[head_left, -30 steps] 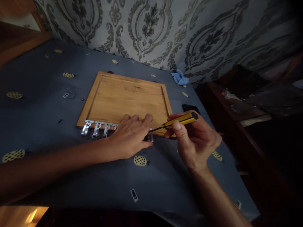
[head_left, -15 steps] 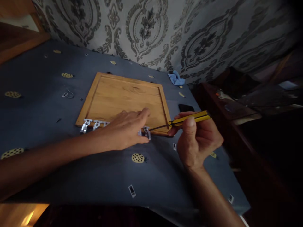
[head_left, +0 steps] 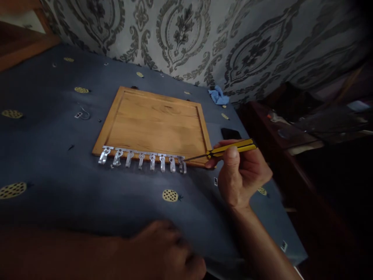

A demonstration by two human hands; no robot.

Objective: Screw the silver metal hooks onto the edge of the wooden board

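A wooden board (head_left: 154, 122) lies flat on a blue patterned cloth (head_left: 58, 186). A metal rail with several hooks (head_left: 142, 158) sits along the board's near edge. My right hand (head_left: 243, 175) is closed round a yellow and black screwdriver (head_left: 230, 147), whose tip rests at the rail's right end. My left hand (head_left: 169, 252) is low at the near edge of the view, away from the board, and blurred by motion; its fingers cannot be made out.
A crumpled blue rag (head_left: 219, 95) lies by the patterned wall. A black phone (head_left: 231, 133) sits right of the board. Small screws and a tag (head_left: 79, 115) are scattered on the cloth at left. Dark furniture (head_left: 291, 128) stands right of the table.
My left hand has left the hook rail and pulled back toward me, uncovering all the hooks. The right hand and screwdriver have stayed at the rail's right end.
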